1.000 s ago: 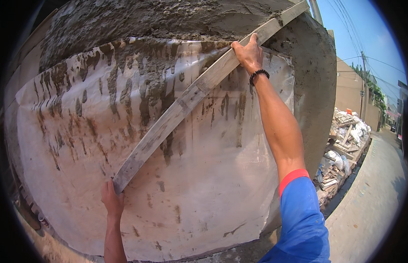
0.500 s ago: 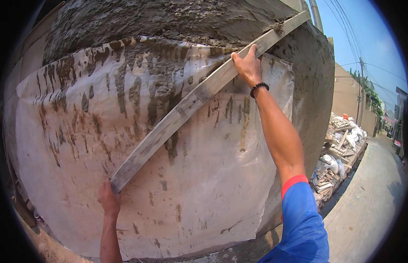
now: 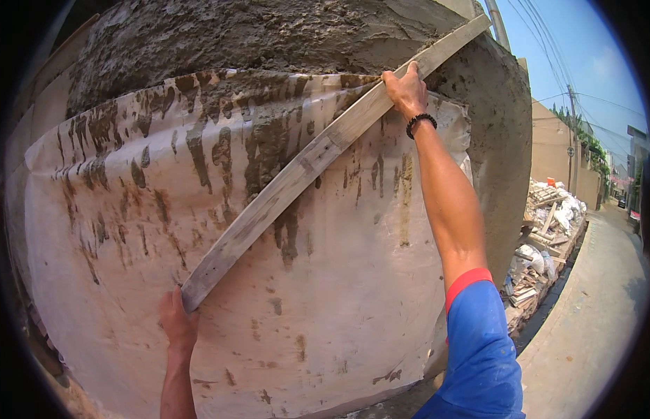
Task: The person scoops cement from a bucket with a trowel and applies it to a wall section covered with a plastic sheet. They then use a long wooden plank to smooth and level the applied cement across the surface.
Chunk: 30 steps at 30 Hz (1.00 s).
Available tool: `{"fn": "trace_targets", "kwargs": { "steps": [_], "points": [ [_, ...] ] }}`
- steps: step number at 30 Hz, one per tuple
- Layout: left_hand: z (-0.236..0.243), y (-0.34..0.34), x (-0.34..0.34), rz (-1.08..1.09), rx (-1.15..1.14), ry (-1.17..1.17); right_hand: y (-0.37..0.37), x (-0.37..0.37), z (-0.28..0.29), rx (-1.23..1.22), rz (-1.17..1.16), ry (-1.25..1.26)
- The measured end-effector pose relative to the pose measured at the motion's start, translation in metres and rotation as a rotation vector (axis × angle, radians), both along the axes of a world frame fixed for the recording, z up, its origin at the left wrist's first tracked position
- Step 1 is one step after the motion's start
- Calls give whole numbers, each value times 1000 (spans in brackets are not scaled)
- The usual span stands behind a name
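Two grips of mine have one long wooden plank [image 3: 297, 167] between them in the head view, and it slants from low on the left to high on the right across a pale sheet [image 3: 367, 279] that hangs over the wall. My left grip [image 3: 178, 321] is closed on the plank's lower end, with the thumb up along its edge; a slight blur hides just how the fingers bend. My right grip [image 3: 407, 92] is closed on the upper part, short of the far end, and I cannot tell how far the fingers reach behind the wood. That upper end lies across rough, grey render [image 3: 269, 38] above the sheet, whose top is streaked with dark drips. A dark beaded bracelet [image 3: 420, 125] circles my right wrist, and a blue sleeve [image 3: 482, 349] with a red cuff [image 3: 469, 285] covers that upper arm. Off to my right, well apart from the plank, a heap of rubble [image 3: 545, 241] with wood scraps and white bags lies beside a pale road [image 3: 583, 300], with a utility pole [image 3: 571, 140] and wires against blue sky beyond.
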State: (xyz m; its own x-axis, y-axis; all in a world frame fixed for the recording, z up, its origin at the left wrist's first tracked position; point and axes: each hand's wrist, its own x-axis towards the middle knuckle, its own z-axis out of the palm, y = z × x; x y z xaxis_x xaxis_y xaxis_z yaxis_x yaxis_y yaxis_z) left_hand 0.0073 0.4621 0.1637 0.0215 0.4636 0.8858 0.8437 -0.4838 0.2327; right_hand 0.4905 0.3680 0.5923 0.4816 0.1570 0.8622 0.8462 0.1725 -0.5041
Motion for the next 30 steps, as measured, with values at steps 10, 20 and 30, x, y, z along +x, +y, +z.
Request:
{"fn": "trace_targets", "kwargs": {
  "steps": [10,20,30],
  "points": [
    [-15,-1,-4,9,-9,2,0,-11,-15,-33,-100,-54],
    [13,-2,-6,-22,38,-10,3,-5,17,15,-120,-44],
    [35,-12,12,-6,-8,8,-3,-4,28,16,-123,-45]
  ]
}}
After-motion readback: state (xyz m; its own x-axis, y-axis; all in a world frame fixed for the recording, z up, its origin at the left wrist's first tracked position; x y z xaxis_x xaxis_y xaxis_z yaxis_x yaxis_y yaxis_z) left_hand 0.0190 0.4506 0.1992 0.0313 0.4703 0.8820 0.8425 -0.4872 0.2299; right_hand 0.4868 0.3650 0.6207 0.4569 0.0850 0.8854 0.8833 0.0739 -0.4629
